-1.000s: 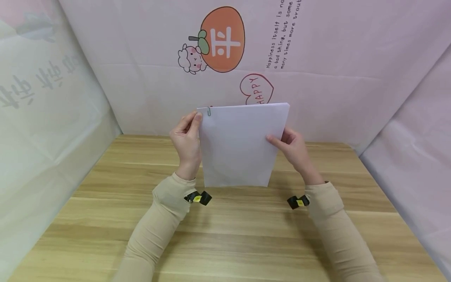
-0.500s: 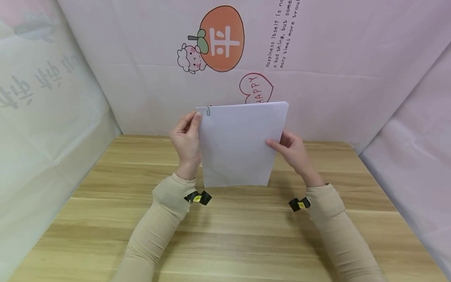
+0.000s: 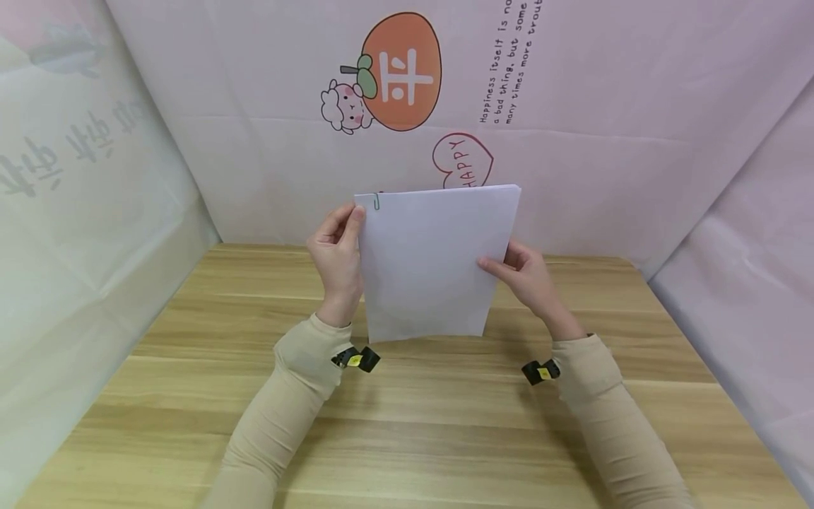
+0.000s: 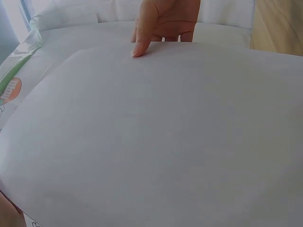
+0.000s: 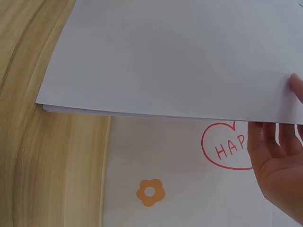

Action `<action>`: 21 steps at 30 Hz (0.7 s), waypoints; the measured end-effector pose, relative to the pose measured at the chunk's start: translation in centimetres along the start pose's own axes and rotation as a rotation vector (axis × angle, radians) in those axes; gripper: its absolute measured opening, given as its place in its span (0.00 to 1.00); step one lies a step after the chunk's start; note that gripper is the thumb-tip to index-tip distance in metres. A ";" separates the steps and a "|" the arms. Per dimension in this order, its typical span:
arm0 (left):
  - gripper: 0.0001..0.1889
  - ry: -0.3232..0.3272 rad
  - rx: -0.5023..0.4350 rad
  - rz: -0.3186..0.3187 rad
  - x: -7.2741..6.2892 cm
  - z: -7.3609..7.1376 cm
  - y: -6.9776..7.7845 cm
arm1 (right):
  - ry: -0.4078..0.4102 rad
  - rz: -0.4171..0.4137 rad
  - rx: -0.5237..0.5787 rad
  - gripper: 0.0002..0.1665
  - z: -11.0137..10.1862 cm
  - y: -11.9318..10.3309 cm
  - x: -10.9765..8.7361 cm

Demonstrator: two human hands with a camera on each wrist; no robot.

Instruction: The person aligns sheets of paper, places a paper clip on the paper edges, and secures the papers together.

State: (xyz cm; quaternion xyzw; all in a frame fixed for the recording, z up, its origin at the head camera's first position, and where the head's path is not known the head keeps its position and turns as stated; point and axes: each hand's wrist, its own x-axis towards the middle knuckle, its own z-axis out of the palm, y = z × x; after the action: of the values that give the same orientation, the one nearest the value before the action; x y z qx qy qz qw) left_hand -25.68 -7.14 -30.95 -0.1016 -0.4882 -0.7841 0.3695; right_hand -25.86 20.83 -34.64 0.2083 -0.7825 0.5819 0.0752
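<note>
A stack of white paper (image 3: 432, 268) is held up, tilted, above the wooden table. A green paper clip (image 3: 376, 202) sits on its top edge near the upper left corner. My left hand (image 3: 340, 247) pinches that corner between thumb and fingers. On the right edge, about halfway down, my right hand (image 3: 524, 276) grips the stack with the thumb in front and the fingers behind. Several sheet edges show along the paper's side (image 5: 142, 115) in the right wrist view. Paper (image 4: 156, 132) fills most of the left wrist view, with the right hand (image 4: 170, 19) at its far edge.
The wooden table (image 3: 407, 424) spreads below the hands. Behind it hangs a pale printed cloth (image 3: 604, 170) with an orange fruit drawing (image 3: 407, 71) and a red heart (image 3: 463, 159). White cloth walls (image 3: 76, 247) stand at both sides. Each wrist carries a small black camera (image 3: 367, 359).
My right hand has slid slightly down the paper's right edge. The left hand keeps its pinch on the corner, and the stack has barely moved.
</note>
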 end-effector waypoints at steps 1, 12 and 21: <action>0.09 -0.005 0.004 0.000 0.0 0.0 0.0 | 0.000 0.000 -0.005 0.26 0.0 0.0 0.0; 0.05 -0.048 -0.011 -0.012 -0.4 -0.6 -0.7 | -0.032 0.037 -0.041 0.26 0.2 -0.8 -0.3; 0.12 -0.070 0.057 -0.030 -0.5 -1.4 -1.1 | -0.056 0.046 -0.130 0.23 0.3 -1.9 -1.1</action>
State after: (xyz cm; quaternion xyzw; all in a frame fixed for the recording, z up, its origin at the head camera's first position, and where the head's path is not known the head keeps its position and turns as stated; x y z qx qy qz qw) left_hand -25.78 -7.75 -32.70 -0.1111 -0.5244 -0.7713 0.3432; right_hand -24.03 20.37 -33.47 0.2010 -0.8251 0.5253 0.0533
